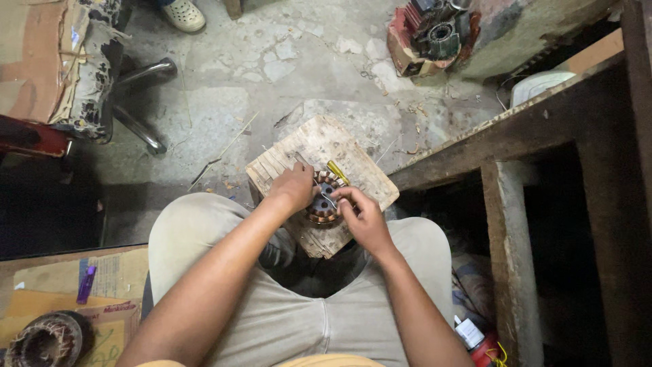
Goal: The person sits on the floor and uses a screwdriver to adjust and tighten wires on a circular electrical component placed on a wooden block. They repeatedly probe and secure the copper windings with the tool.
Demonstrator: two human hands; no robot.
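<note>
The round copper-wound motor stator [322, 204] lies between both hands on the wooden block [360, 170], left hand [293, 187] clamped over it, right hand [363, 216] pinching a thin metal tool [328, 198].

Flattened cardboard and one labelled container, at the near edges of the scene

At the near left lies a flattened brown cardboard box [112, 309] with red print along one flap and strips of tape across it, a paler yellowish cardboard sheet [41, 302] beside it. At the near right stands a small container [470, 333], its white label [468, 331] turned up, a red body below. At the far left a large, torn brown cardboard piece [30, 61] leans, its edge ragged.
</note>
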